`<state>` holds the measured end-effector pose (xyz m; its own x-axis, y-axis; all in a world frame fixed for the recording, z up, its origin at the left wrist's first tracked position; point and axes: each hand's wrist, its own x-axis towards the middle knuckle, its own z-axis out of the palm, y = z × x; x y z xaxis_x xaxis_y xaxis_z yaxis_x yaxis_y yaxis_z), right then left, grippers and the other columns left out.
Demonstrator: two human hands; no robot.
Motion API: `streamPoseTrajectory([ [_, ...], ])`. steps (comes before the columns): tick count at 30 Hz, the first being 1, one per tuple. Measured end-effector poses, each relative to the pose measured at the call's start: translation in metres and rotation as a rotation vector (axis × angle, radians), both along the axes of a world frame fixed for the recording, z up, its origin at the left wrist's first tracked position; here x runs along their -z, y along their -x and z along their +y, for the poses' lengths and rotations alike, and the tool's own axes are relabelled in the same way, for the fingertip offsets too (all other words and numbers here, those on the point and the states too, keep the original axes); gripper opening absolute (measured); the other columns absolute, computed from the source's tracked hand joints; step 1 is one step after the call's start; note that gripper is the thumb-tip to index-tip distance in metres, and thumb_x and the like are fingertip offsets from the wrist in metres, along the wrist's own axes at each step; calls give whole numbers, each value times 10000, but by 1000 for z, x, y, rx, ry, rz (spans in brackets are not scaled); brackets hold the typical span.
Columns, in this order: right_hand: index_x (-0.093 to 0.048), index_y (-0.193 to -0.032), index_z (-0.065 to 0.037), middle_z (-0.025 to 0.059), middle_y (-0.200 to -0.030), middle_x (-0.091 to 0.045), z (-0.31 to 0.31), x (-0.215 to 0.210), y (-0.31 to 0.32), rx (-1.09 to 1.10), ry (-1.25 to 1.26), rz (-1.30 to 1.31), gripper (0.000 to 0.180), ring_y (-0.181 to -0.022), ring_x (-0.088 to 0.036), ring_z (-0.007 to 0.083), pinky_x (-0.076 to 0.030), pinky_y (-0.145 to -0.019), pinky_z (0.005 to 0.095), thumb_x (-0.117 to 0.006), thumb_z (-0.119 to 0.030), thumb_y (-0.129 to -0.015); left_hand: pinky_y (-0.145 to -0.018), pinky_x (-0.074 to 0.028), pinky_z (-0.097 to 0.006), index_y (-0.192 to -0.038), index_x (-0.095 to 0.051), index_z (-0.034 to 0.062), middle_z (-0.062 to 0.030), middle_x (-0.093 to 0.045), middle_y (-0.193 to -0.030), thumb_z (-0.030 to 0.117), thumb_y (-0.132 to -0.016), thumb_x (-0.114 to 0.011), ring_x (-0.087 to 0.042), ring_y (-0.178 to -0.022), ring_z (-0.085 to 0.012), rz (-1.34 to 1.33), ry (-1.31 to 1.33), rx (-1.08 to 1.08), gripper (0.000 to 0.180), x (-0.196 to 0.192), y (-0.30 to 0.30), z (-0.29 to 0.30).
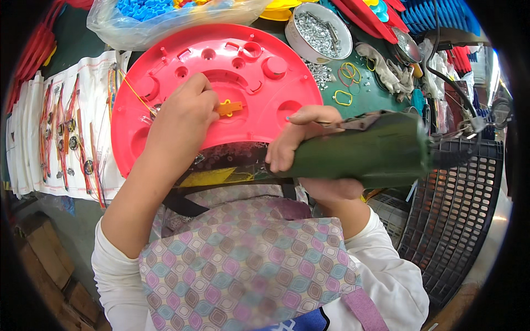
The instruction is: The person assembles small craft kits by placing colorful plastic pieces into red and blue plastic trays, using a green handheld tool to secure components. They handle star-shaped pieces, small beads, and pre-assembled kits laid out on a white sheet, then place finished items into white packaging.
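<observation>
A pink-red curved plastic panel (268,41) with round recesses and posts lies in front of me. My left hand (187,110) is closed over its middle, fingertips bent down; whatever they pinch is hidden. Right beside those fingers an orange strip (234,107) sits on a small yellow part in the panel. My right hand (301,132) grips a green electric screwdriver (359,149), held sideways above the panel's near right edge. Its cord leaves at the right end, and its tip is out of sight. Thin wires (132,88) run over the panel's left side.
A white bowl of screws (318,33) stands behind the panel, with loose screws (320,74) and rubber bands (349,71) nearby. White cloth (110,182) on the left carries wired parts. A bag of blue pieces (143,10) lies at the back. A black crate (458,204) is at right.
</observation>
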<state>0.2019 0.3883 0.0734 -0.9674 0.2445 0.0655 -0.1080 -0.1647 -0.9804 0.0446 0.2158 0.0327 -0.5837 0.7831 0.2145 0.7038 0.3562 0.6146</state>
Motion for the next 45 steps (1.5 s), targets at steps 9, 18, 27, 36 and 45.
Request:
streamPoseTrajectory([
  [9,-426,-1350,7,65,-725,-616,7,-2,5,-35,112,309,1190,-628,-637,203,-568,-633,365,-541,-971,-682,-799,-528,-422,-952,-658,-16,-151,-627,-987,19,-842,-706,-650,-907,-355,-98,-78,24,125,-1,6,-5],
  [18,-406,-1436,-47,78,-798,-624,19,0,66,42,165,618,1206,-701,-631,225,-553,-709,401,-451,-999,-696,-739,-572,-351,-974,-691,34,-105,-651,-952,76,-836,-777,-711,-847,-239,-413,-169,71,168,-17,7,-10],
  [27,-401,-1407,-29,114,-818,-653,16,9,81,-31,224,641,1225,-723,-663,238,-576,-728,398,-499,-994,-659,-649,-546,-368,-887,-690,97,-54,-618,-880,116,-804,-801,-676,-788,-247,-196,-110,21,140,-11,5,-4],
  [36,-390,-1397,-14,103,-802,-641,14,-2,67,53,-40,443,1232,-694,-649,253,-578,-684,434,-494,-1000,-664,-652,-522,-399,-845,-642,71,-76,-596,-874,74,-784,-786,-655,-793,-266,-151,-124,-2,157,-6,4,-2],
  [45,-412,-1347,1,120,-804,-642,9,-23,60,171,-183,154,1187,-703,-654,243,-589,-698,414,-569,-957,-663,-728,-514,-397,-835,-622,9,-108,-608,-879,11,-765,-784,-631,-844,-292,-71,-90,68,177,-3,8,-1],
])
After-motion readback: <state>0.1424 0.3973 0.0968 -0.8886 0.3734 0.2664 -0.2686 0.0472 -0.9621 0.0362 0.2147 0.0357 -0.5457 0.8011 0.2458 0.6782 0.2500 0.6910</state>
